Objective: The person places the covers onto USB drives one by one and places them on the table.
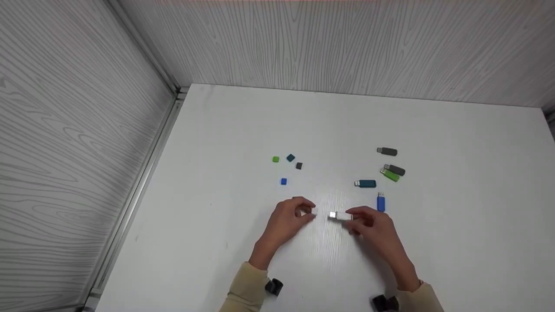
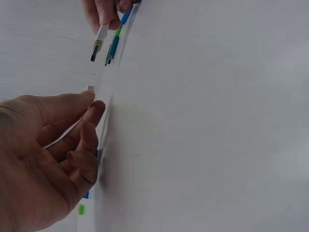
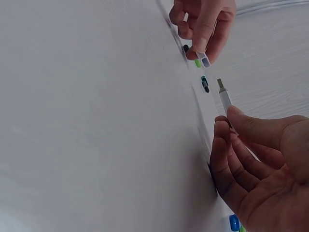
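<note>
My right hand [image 1: 376, 224] pinches a white USB stick [image 1: 344, 216] by its rear end, the metal plug pointing left. Facing it, my left hand [image 1: 287, 219] holds a small white cap [image 3: 205, 60] between thumb and fingertips; its open end shows in the right wrist view. A short gap separates plug and cap. Just beyond the right hand lies a blue USB stick [image 1: 380, 203]. Farther back are a teal stick [image 1: 367, 183], a green stick [image 1: 391, 175] against a grey stick [image 1: 396, 169], and another grey stick [image 1: 388, 151].
Loose caps lie beyond the left hand: blue [image 1: 284, 181], green [image 1: 275, 159], teal [image 1: 291, 157] and dark grey [image 1: 299, 165]. The white table [image 1: 195, 216] meets wood-grain panels at the back [image 1: 303, 47] and left [image 1: 65, 151].
</note>
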A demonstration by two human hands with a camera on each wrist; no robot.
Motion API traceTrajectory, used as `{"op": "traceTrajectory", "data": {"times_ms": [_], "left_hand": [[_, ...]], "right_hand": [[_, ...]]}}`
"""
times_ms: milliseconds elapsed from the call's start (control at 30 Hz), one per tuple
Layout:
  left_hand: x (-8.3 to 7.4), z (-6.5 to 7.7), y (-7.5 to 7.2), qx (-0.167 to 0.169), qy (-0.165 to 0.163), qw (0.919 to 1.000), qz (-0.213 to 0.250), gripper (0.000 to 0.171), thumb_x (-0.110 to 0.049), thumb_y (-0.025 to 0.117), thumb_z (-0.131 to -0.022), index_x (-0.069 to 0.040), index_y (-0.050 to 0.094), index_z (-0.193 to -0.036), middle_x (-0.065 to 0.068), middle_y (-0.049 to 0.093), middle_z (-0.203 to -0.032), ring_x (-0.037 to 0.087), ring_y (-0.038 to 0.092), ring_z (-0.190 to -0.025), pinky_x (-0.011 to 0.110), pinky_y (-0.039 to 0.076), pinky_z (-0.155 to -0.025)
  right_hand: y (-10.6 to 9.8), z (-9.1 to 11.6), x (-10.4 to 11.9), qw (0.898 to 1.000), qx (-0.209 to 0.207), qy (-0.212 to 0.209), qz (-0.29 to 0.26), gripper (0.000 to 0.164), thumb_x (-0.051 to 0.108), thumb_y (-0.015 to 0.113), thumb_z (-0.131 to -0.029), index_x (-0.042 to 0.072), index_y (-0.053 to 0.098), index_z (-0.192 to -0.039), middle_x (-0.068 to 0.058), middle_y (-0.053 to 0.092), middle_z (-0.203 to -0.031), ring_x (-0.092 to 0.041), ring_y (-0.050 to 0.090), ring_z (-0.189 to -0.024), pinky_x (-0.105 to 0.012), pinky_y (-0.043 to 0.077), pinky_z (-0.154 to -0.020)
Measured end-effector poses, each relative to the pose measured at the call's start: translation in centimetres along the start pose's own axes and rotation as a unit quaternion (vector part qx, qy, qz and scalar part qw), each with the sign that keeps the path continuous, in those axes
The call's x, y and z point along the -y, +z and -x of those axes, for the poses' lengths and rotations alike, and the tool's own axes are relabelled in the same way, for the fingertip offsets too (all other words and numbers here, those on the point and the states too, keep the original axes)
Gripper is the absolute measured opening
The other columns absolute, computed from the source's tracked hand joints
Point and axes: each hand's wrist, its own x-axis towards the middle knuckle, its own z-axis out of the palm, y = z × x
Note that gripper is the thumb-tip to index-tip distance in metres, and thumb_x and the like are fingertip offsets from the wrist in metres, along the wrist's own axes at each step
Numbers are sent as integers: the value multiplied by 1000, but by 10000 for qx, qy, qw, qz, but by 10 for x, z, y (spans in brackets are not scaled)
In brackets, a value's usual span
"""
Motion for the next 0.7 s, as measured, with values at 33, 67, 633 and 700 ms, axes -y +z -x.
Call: {"op": "traceTrajectory", "data": {"times_ms": [33, 67, 633, 700], "left_hand": [[-1, 0, 0, 7, 4, 10000, 10, 21, -18, 78, -96, -14, 77, -117, -1, 79, -103, 6, 57, -79, 23, 48, -73], [-1, 0, 1, 19, 2, 10000, 16, 22, -17, 78, -96, -14, 77, -117, -1, 79, -103, 6, 57, -80, 22, 48, -73], [-5, -1, 8, 145, -61, 9999, -9, 23, -17, 79, -95, -18, 76, -118, -3, 78, -103, 3, 57, -81, 20, 48, -74], [-5, -1, 9, 167, -45, 9998, 10, 23, -16, 79, -95, -19, 76, -118, -3, 78, -103, 3, 56, -81, 20, 48, -74]], "right_hand": [[1, 0, 0, 10000, -8, -5, -29, 27, 11, 77, -95, 9, 76, -122, -9, 77, -98, -15, 68, -77, -20, 54, -67], [1, 0, 0, 10000, -12, -9, -67, 27, 11, 77, -95, 9, 76, -122, -9, 77, -97, -15, 68, -77, -20, 54, -67], [6, 0, 2, 9999, 35, -73, -117, 27, 15, 79, -95, 11, 75, -122, -8, 78, -96, -17, 70, -79, -18, 55, -72], [7, 0, 2, 9999, 36, -78, -124, 27, 15, 79, -95, 11, 75, -121, -8, 78, -96, -17, 70, -79, -18, 55, -72]]}}
